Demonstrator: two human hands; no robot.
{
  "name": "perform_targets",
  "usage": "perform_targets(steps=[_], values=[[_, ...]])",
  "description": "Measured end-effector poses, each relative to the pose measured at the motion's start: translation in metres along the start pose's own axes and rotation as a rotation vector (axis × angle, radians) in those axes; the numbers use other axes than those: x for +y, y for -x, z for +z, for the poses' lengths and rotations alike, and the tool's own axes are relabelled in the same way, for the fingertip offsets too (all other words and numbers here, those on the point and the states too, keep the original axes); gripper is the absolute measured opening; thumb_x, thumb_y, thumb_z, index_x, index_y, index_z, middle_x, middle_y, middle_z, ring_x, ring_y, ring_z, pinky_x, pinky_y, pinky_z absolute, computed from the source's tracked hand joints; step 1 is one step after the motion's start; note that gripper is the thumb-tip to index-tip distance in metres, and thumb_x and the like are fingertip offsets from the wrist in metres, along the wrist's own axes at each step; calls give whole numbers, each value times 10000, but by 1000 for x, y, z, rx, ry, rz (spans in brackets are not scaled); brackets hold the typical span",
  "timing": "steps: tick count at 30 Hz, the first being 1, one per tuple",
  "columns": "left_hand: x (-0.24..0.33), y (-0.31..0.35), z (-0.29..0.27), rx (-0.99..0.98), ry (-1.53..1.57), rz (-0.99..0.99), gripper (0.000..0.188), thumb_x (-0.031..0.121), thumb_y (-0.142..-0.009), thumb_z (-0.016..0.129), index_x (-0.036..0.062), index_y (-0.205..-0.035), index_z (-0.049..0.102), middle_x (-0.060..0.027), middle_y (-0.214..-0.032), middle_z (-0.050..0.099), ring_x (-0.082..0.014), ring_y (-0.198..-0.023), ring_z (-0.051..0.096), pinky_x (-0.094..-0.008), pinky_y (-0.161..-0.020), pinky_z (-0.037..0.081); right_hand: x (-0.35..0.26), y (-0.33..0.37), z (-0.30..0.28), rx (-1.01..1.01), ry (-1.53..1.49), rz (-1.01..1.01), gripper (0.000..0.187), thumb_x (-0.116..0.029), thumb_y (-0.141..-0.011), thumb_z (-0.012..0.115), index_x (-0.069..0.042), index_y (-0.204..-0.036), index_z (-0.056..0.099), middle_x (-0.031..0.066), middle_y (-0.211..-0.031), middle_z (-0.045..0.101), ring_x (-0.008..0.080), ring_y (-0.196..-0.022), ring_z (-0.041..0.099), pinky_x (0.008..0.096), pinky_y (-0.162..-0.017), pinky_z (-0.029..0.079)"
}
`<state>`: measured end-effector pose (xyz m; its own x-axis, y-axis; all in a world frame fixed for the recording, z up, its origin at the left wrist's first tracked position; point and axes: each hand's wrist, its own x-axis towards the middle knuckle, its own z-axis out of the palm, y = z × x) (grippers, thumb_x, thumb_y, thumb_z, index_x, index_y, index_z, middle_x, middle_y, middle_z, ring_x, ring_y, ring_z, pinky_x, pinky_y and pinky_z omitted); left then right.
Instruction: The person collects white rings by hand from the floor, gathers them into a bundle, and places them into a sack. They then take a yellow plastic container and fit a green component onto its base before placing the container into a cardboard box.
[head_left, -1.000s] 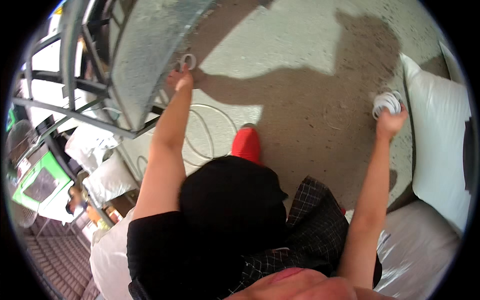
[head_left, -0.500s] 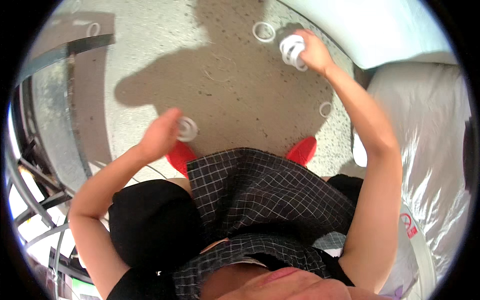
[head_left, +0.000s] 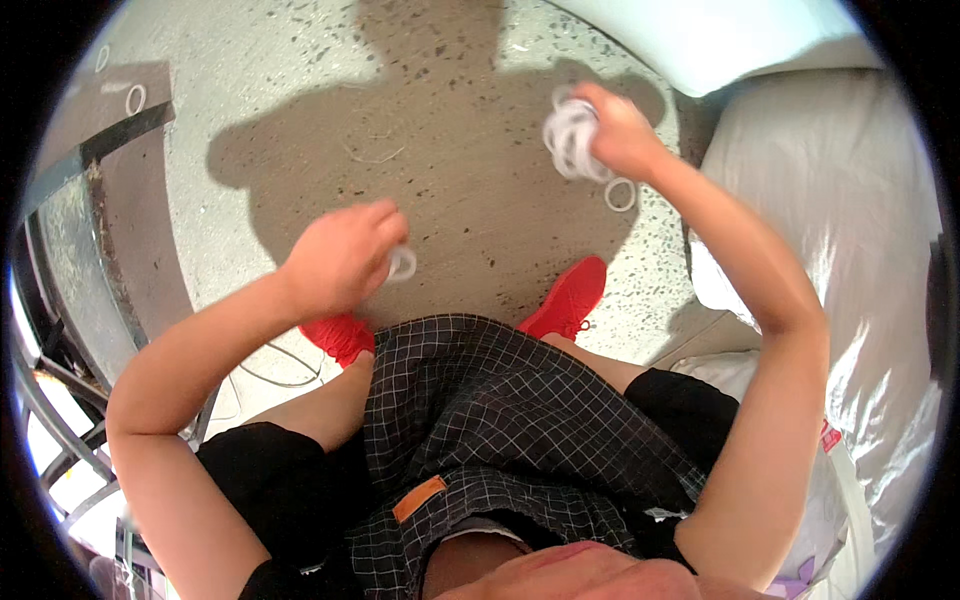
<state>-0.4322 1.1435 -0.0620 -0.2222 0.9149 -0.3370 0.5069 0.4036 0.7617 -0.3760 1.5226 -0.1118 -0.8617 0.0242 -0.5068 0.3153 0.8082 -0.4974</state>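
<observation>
The most likely trouble is a dropped ring. The right hand [head_left: 622, 130] has its fingers curled around a bunch of white rings [head_left: 570, 140], which bulges past the fingertips; a loosened grip could let the outer ones slip. The left hand [head_left: 345, 258] has its fingers bent in close, with a white ring [head_left: 402, 263] poking out beyond the tips; whether more sit inside the fist is hidden. A ring held so near its rim could slide free if the wrist swings.

Just below the bunch is a loose ring [head_left: 621, 195], seemingly on the floor [head_left: 220, 80] near its right edge; it could be overlooked or kicked. Near the floor's far left corner lie an upright-looking ring [head_left: 135, 99] and a smaller-looking ring [head_left: 102, 58], well apart from both hands.

Along the floor's right edge, a silvery bag [head_left: 800, 200] and a pale bag [head_left: 740, 40] crowd the right arm's reach. At the left edge a grey panel [head_left: 75, 250] and dark metal bars [head_left: 60, 420] could catch the left elbow. A thin cord [head_left: 285, 385] loops beside the left red shoe [head_left: 340, 338], a possible snag for the foot.
</observation>
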Motion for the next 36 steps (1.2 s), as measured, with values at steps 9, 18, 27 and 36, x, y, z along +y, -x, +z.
perform_targets(steps=[9,18,27,36], values=[[-1,19,31,-350,-16,70,264,113,-760,645,67,-992,527,-132,-977,561,-361,-878,616,-466,-714,522,146,76,80,336,-180,224,446,-70,-803,675,-50,-1227,537,141,-1092,635,199,-1051,594,329,-936,465],[1,28,33,-191,12,122,211,133,-820,611,58,-1004,540,-131,-1015,571,-355,-927,619,-475,-744,518,119,89,88,279,114,262,371,23,-713,552,-37,-1074,613,185,-1024,640,383,-1026,600,415,-888,473],[42,-6,-30,273,150,233,404,89,-751,708,67,-1109,520,-123,-1108,503,-353,-931,618,-455,-753,523,-95,22,46,169,-270,-87,204,-31,-748,636,-29,-945,581,190,-851,664,352,-841,650,426,-735,496],[37,61,-195,726,66,14,679,154,-642,831,90,-1242,520,-131,-1150,488,-349,-956,626,-423,-774,534,-344,-11,-62,150,-466,-195,318,18,-732,710,2,-1014,562,130,-936,667,175,-902,625,337,-804,505]])
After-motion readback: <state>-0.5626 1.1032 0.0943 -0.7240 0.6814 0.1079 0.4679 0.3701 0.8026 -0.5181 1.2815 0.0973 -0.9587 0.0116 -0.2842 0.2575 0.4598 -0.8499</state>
